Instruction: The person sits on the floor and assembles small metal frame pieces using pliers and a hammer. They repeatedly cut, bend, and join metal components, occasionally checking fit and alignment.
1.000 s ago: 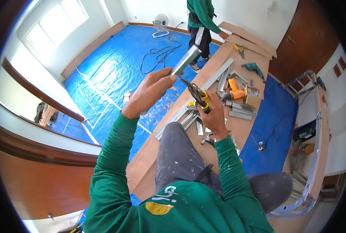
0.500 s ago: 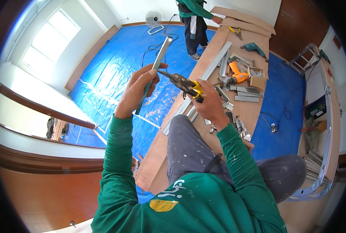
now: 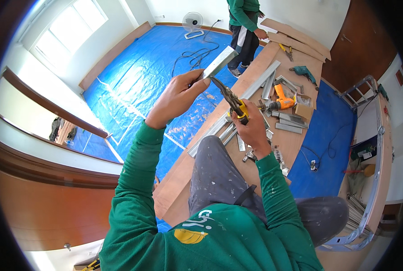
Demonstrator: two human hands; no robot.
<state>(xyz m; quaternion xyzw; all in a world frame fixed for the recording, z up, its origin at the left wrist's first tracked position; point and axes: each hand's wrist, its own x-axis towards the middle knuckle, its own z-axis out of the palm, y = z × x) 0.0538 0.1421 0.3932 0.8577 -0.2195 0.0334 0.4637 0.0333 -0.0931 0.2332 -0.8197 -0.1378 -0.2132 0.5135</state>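
Raised in front of me, my left hand (image 3: 180,95) grips a shiny metal channel (image 3: 221,61), thumb along its side; the lower end is hidden behind the hand. My right hand (image 3: 252,128) is wrapped round the yellow-and-black handles of tin snips (image 3: 229,98). Their dark jaws point up and left, close against the channel just beyond my left thumb. Whether the blades bite the metal, I cannot tell. Below my right hand, several cut metal channels (image 3: 218,131) and a hammer (image 3: 250,156) lie on the plywood.
On the plywood bench (image 3: 179,186) are an orange drill (image 3: 280,98), a teal drill (image 3: 303,75), a small cardboard box (image 3: 303,106) and another pair of snips (image 3: 287,51). A co-worker (image 3: 244,31) stands at its far end. Blue sheeting (image 3: 129,77) covers the floor; a fan (image 3: 192,21) stands behind.
The channel has tilted to the right, showing its broader face. The snips have swung steeper, their jaws still beside it. The view has shifted, and the co-worker's hand has moved along the boards.
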